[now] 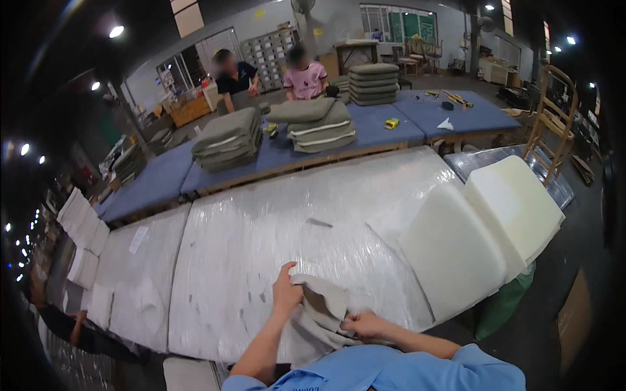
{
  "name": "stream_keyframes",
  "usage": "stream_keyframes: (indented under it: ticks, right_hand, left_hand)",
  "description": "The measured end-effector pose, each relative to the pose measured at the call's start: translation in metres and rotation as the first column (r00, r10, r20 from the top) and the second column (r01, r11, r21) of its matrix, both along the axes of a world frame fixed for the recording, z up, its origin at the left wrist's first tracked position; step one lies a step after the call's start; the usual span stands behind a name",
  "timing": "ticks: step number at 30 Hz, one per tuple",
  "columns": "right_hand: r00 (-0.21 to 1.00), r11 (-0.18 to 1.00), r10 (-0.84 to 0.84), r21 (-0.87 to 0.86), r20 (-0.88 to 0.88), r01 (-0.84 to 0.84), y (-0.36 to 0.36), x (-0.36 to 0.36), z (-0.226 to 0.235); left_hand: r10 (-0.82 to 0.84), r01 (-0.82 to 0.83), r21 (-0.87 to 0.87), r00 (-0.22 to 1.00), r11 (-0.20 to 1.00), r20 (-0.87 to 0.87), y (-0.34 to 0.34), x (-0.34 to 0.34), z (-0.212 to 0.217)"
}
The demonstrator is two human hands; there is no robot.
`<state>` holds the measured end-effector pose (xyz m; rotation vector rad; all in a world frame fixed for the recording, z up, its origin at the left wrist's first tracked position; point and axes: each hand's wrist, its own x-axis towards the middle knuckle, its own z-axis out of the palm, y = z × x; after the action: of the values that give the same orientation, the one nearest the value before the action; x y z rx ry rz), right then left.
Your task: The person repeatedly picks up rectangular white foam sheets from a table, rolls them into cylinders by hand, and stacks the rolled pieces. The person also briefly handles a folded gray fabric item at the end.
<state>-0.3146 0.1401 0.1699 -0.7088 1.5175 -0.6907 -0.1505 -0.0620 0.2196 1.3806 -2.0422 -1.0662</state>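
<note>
Close to my body, at the near edge of the plastic-wrapped table (261,228), I hold a light grey fabric cover (329,296). It is bunched, with a fold that gapes open and shows a brownish inside. My left hand (287,293) is closed on its upper left edge. On the other side, my right hand (365,324) pinches the cloth lower down, its fingers pressed together. The lower part of the cover hangs in loose folds against my blue shirt. White foam pads (450,247) lie overlapping on the table to my right.
Beyond is a blue-topped table (163,176) bearing stacks of grey-green cushions (319,127), a yellow tape measure (391,123) and small tools. Two people stand behind it. A wooden chair frame (554,117) stands at the right; another person's arm (77,326) shows at the far left.
</note>
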Motion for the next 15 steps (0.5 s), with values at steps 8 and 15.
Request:
stream_keyframes:
  ticks: [8,15]
  right_hand:
    - [0.760,0.656,-0.247,-0.473,0.600,0.587,-0.019,-0.083,0.106]
    - [0.743,0.606,-0.211,-0.512,0.635,0.609,-0.027,-0.037,0.074]
  left_hand:
    - [-0.134,0.154,0.577,0.988,0.802,-0.077,-0.042,0.050,-0.106]
    - [0.116,-0.115,0.454,0.993,0.883,0.026,0.004,0.034,-0.127]
